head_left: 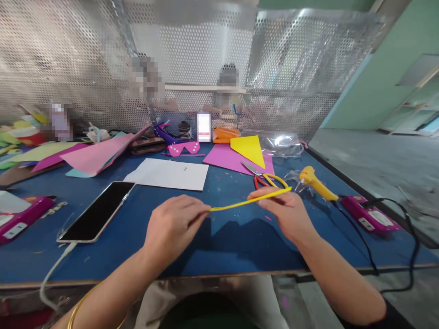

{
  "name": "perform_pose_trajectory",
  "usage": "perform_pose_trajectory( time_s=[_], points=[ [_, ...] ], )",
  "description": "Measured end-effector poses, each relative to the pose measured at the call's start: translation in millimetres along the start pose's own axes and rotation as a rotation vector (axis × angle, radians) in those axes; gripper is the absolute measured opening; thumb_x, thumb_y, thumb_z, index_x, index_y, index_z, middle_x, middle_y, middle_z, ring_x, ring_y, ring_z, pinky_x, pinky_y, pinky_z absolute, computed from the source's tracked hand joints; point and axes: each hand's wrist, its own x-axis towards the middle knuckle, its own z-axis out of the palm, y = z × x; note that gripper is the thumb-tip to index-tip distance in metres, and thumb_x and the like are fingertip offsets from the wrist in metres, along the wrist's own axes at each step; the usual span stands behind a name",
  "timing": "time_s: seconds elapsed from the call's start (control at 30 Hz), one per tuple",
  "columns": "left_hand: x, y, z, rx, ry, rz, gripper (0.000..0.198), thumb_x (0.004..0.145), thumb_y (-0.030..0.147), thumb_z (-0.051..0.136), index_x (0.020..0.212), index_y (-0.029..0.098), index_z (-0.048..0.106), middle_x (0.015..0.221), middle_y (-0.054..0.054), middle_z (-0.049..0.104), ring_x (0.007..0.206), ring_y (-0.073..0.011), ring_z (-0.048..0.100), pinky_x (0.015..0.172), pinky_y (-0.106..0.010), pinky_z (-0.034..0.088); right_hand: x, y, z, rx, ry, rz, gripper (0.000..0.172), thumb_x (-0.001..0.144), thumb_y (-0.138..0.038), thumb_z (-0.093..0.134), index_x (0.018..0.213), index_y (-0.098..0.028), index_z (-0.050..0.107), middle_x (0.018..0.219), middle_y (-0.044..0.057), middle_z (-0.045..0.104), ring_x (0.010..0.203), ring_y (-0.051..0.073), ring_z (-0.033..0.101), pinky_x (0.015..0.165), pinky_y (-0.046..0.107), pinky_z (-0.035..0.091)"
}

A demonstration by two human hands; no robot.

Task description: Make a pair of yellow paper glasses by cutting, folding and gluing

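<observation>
A thin yellow strip point(236, 205) stretches between my two hands above the blue table point(226, 256). My left hand point(173, 224) pinches its left end between thumb and fingers. Near the other end, my right hand point(286, 212) is closed on the strip, whose tip sticks out past the fingers. The strip looks like foam or paper, seen nearly edge-on. Just behind my right hand lie scissors point(254, 169) with one red and one yellow handle, partly hidden by the hand. A pink mask-shaped cutout point(183, 149) rests farther back.
A phone point(98, 212) with a white cable lies at left. White paper point(171, 174) and yellow point(252, 148) and purple sheets point(219, 157) are spread behind. At right are a yellow glue gun point(317, 183) and a magenta power strip point(370, 214) with black cords. A perforated metal screen point(206, 55) stands behind.
</observation>
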Motion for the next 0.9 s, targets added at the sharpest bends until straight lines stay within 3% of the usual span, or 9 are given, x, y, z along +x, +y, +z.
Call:
perform_pose_trajectory(
  time_s=[0.1, 0.17, 0.23, 0.3, 0.4, 0.5, 0.6, 0.77, 0.9],
  points=[
    [-29.1, 8.1, 8.3, 0.321, 0.057, 0.345, 0.018, 0.092, 0.015, 0.059, 0.101, 0.021, 0.073, 0.094, -0.001, 0.079, 0.084, -0.0182, 0.071, 0.078, -0.031, 0.051, -39.3, 5.8, -21.8, -0.106, 0.017, -0.007, 0.043, 0.063, -0.028, 0.088, 0.105, -0.029, 0.078, 0.111, 0.002, 0.075, 0.109, 0.027, 0.064, 0.102, 0.041, 0.045],
    [-46.4, 10.6, 14.4, 0.447, 0.038, 0.437, 0.022, 0.095, 0.01, 0.053, 0.106, 0.017, 0.071, 0.099, -0.003, 0.078, 0.089, -0.0189, 0.071, 0.08, -0.033, 0.051, -64.4, 10.8, -31.6, -0.302, 0.142, -0.134, 0.055, 0.074, -0.031, 0.082, 0.126, -0.032, 0.066, 0.122, 0.003, 0.07, 0.113, 0.026, 0.063, 0.1, 0.042, 0.047],
    [-58.6, 11.0, 18.9, 0.498, -0.01, 0.456, 0.024, 0.097, 0.009, 0.049, 0.108, 0.015, 0.069, 0.101, -0.004, 0.078, 0.092, -0.0195, 0.071, 0.081, -0.034, 0.05, -83.5, 13.4, -34.4, -0.589, 0.293, -0.3, 0.059, 0.078, -0.026, 0.08, 0.133, -0.03, 0.061, 0.126, 0.006, 0.067, 0.114, 0.026, 0.062, 0.096, 0.041, 0.049],
    [-65.0, 10.5, 21.1, 0.511, -0.054, 0.452, 0.025, 0.097, 0.009, 0.048, 0.109, 0.015, 0.069, 0.102, -0.004, 0.078, 0.092, -0.0198, 0.071, 0.081, -0.034, 0.049, -93.9, 12.6, -29.3, -0.836, 0.291, -0.512, 0.052, 0.08, -0.018, 0.078, 0.129, -0.025, 0.064, 0.122, 0.009, 0.067, 0.11, 0.026, 0.063, 0.093, 0.04, 0.05],
    [-66.9, 10.7, 21.1, 0.494, -0.087, 0.423, 0.024, 0.096, 0.01, 0.05, 0.108, 0.017, 0.071, 0.103, -0.004, 0.078, 0.092, -0.0204, 0.071, 0.081, -0.034, 0.051, -95.0, 7.9, -11.4, -1.023, 0.084, -0.719, 0.027, 0.083, -0.01, 0.074, 0.108, -0.021, 0.071, 0.104, 0.008, 0.073, 0.102, 0.024, 0.068, 0.089, 0.038, 0.049],
    [-65.9, 12.9, 19.9, 0.468, -0.096, 0.386, 0.024, 0.094, 0.011, 0.052, 0.106, 0.019, 0.072, 0.1, -0.004, 0.078, 0.089, -0.021, 0.071, 0.077, -0.035, 0.053, -90.8, 6.0, 8.2, -1.06, -0.002, -0.74, 0.014, 0.086, -0.009, 0.071, 0.094, -0.021, 0.072, 0.091, 0.003, 0.076, 0.092, 0.02, 0.071, 0.087, 0.036, 0.047],
    [-65.6, 13.9, 19.0, 0.436, -0.111, 0.351, 0.023, 0.094, 0.013, 0.053, 0.105, 0.02, 0.073, 0.098, -0.004, 0.078, 0.088, -0.022, 0.071, 0.075, -0.036, 0.054, -91.1, 9.4, 19.9, -1.06, -0.07, -0.703, 0.014, 0.091, -0.01, 0.064, 0.092, -0.021, 0.072, 0.088, 0.001, 0.076, 0.085, 0.017, 0.069, 0.083, 0.035, 0.045],
    [-71.5, 6.6, 11.0, 0.402, -0.118, 0.338, 0.025, 0.095, 0.019, 0.053, 0.108, 0.025, 0.074, 0.096, -0.002, 0.078, 0.085, -0.021, 0.07, 0.075, -0.035, 0.054, -95.6, 14.7, 22.6, -0.976, -0.065, -0.634, 0.014, 0.092, -0.009, 0.062, 0.094, -0.018, 0.071, 0.083, 0.003, 0.075, 0.074, 0.015, 0.066, 0.076, 0.034, 0.045],
    [-81.6, -3.1, -2.8, 0.406, -0.185, 0.38, 0.033, 0.093, 0.014, 0.053, 0.119, 0.024, 0.071, 0.105, 0.0, 0.078, 0.09, -0.0221, 0.069, 0.077, -0.039, 0.053, -94.9, 13.5, 21.1, -0.939, -0.074, -0.611, 0.013, 0.089, -0.007, 0.065, 0.093, -0.016, 0.072, 0.084, 0.004, 0.075, 0.075, 0.016, 0.067, 0.076, 0.034, 0.046]
  ],
)
